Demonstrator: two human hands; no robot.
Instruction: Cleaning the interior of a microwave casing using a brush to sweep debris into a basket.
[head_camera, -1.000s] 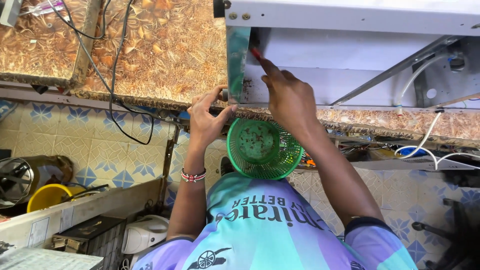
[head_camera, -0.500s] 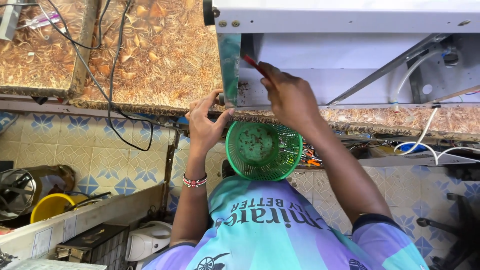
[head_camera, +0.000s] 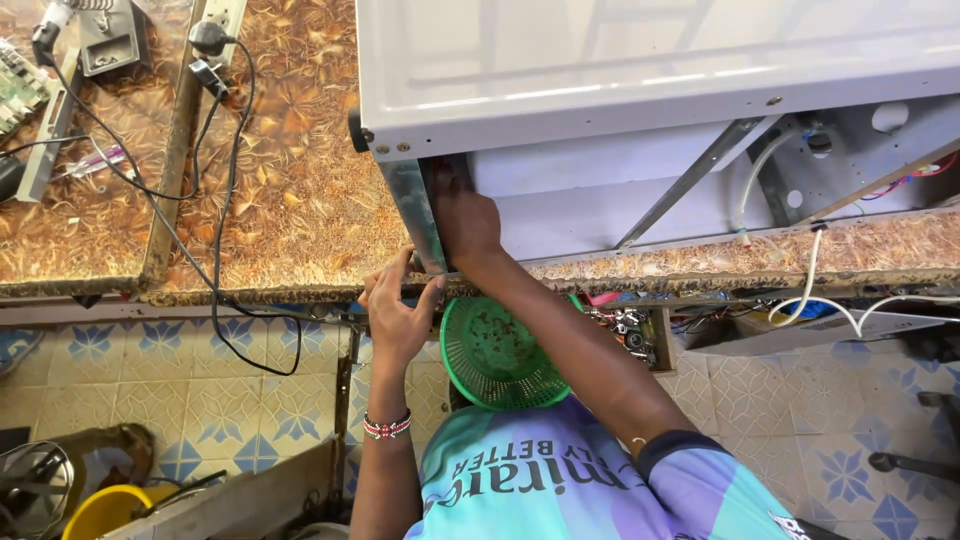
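Metal panel (head_camera: 418, 215), a narrow shiny strip, stands at the open corner of a white appliance casing (head_camera: 640, 60) lying on the patterned counter (head_camera: 290, 190), close to the counter's near edge. Right hand (head_camera: 462, 218) reaches into the casing just beside the strip, fingers tucked inside; whether it grasps anything cannot be told. Left hand (head_camera: 397, 310) sits at the counter's near edge below the strip, fingers spread and fingertips touching the strip's lower end, not closed round it. Beaded bracelet (head_camera: 387, 427) on the left wrist. Green plastic basket (head_camera: 497, 352) sits below the counter edge, between the two forearms. Black cable (head_camera: 228, 210) runs across the counter's left part and loops over its edge. White wires (head_camera: 820, 290) hang at the right.
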